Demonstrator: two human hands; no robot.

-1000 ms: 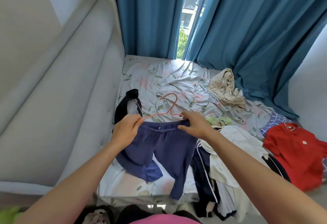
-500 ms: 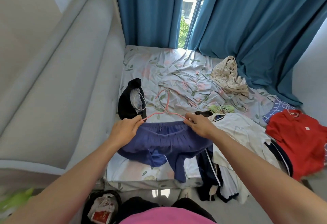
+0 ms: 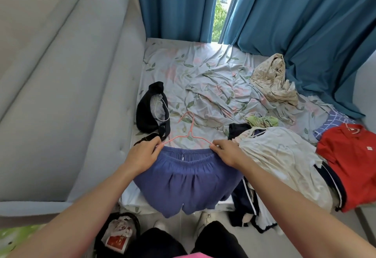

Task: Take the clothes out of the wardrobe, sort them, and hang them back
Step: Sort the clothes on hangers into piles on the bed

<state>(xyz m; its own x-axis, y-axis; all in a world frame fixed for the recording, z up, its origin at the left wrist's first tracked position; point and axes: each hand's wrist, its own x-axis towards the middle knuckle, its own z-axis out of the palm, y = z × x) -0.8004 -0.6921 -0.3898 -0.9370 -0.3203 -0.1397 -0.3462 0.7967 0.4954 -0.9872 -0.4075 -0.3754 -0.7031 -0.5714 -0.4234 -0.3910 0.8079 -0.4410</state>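
My left hand (image 3: 142,156) and right hand (image 3: 226,153) each pinch one end of the thin pink wire hanger (image 3: 188,133) and the elastic waistband of the blue-purple shorts (image 3: 189,182), stretched left-to-right between them over the near bed edge, hook pointing far.

Hanger (image 3: 188,131) lower bar hidden inside shorts (image 3: 189,180) waistband — ends covered by left hand (image 3: 142,156) and right hand (image 3: 225,154). Red shirt (image 3: 350,164) cut off by right edge. Bag (image 3: 117,235) contents unreadable — label too blurred. Navy garment (image 3: 247,207) mostly buried under white shirt (image 3: 280,160).
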